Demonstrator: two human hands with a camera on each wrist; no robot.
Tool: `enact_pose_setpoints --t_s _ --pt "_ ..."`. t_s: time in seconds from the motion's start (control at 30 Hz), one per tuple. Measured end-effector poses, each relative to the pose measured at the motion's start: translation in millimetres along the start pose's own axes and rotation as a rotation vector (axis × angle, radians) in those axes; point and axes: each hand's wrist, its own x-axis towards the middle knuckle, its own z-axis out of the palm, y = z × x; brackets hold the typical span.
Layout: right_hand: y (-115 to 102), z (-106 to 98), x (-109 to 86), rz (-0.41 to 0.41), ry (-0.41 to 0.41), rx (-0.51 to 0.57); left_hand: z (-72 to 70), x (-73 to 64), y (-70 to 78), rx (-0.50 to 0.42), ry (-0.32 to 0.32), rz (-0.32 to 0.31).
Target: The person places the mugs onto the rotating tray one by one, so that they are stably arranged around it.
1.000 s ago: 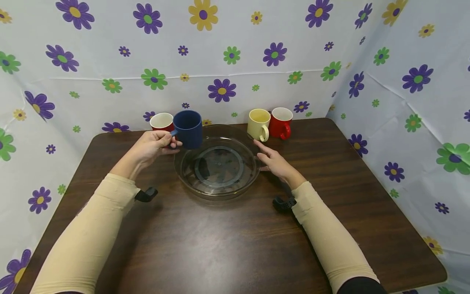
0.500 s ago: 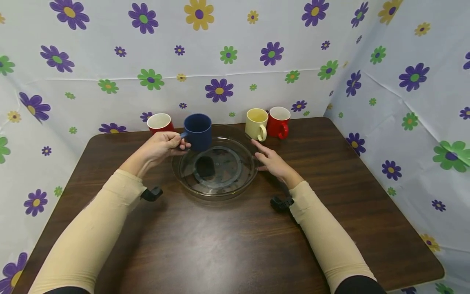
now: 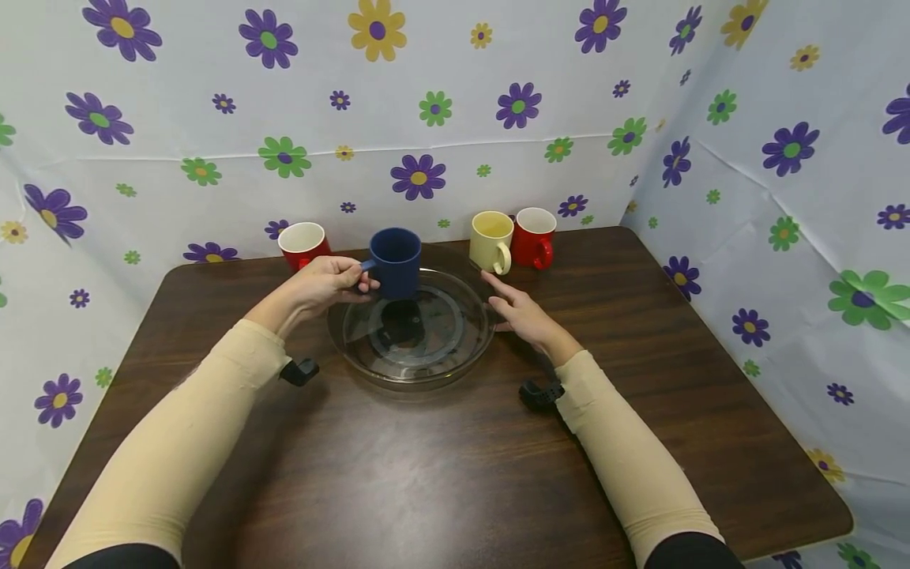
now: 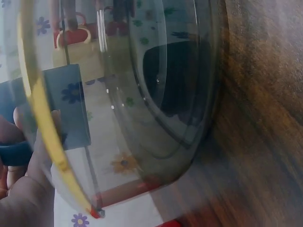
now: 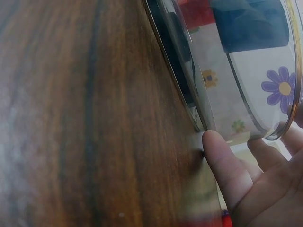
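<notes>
By its handle, my left hand (image 3: 320,286) grips a blue mug (image 3: 398,273), held upright over the left part of a round, clear brownish glass dish (image 3: 458,328). The dish sits on the table, and the mug's dark reflection shows in its bottom. In the left wrist view the mug (image 4: 71,106) is seen through the glass wall. My right hand (image 3: 524,318) rests at the dish's right side with fingers extended. Up close in the right wrist view, the thumb (image 5: 222,158) touches the lower glass wall and the other fingers lie along it towards the rim.
Behind my left hand stands a red mug (image 3: 304,241) with a white inside, partly hidden. A yellow mug (image 3: 490,243) and another red mug (image 3: 532,239) stand together behind the dish's right side, near the dark wooden table's (image 3: 426,490) back edge. Flowered cloth (image 3: 455,118) hangs behind.
My left hand has carried the blue mug to the right, from the dish's left edge to over its inside. The right hand has stayed at the dish's side.
</notes>
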Motion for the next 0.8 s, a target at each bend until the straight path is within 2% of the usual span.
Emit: enact_pose_setpoints --t_s 0.2,0.37,0.8 --pt "2 0 0.6 -0.005 0.004 -0.003 2.8 9.1 -6.3 -0.019 -0.018 0.002" --pt "3 1 0.9 -0.008 0.003 0.003 5.0 15.5 -8.9 -0.019 -0.017 -0.025" --pt "4 0 3.2 -0.016 0.009 -0.020 5.7 27.1 -12.5 0.024 -0.028 -0.065"
